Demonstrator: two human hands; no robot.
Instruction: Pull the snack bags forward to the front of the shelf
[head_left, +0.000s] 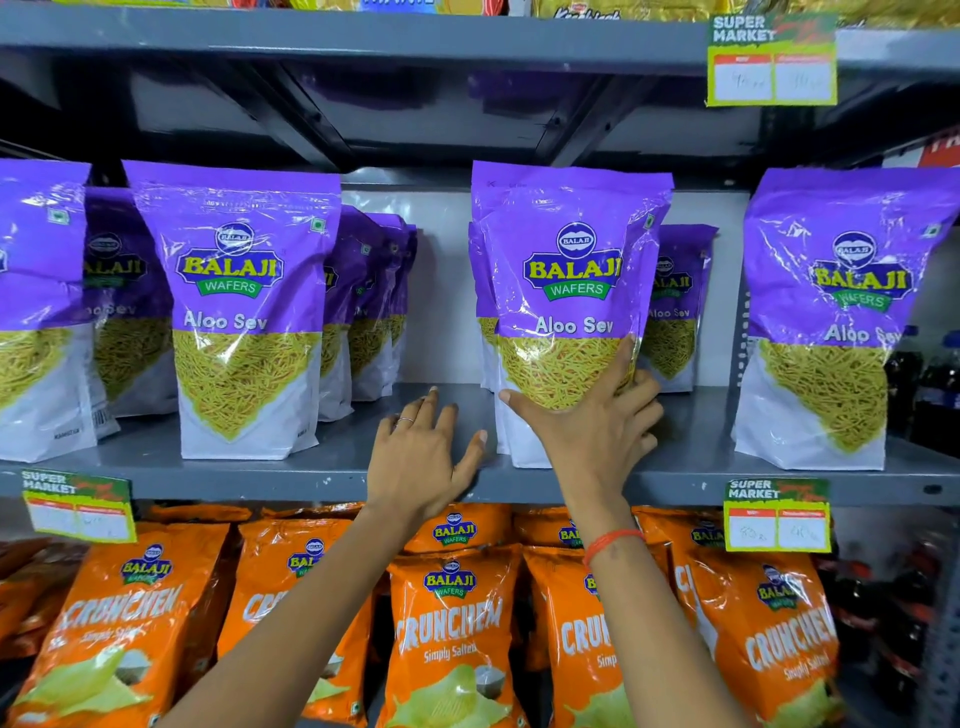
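Purple Balaji Aloo Sev bags stand on the grey middle shelf (332, 462). One bag (566, 270) stands upright near the shelf's front, right of centre. My right hand (592, 415) is on its lower front, thumb across the face and fingers round its right side. My left hand (421, 457) lies flat on the bare shelf just left of that bag, fingers spread, holding nothing. Another front bag (239, 306) stands to the left. Further back are more bags (371, 306) and one (675, 306) behind the held bag.
A purple bag (831, 322) stands at the right front, another (36, 306) at the far left. Orange Crunchem bags (452, 623) fill the shelf below. Price tags (776, 514) (78, 506) hang on the shelf edge. The upper shelf (363, 36) overhangs.
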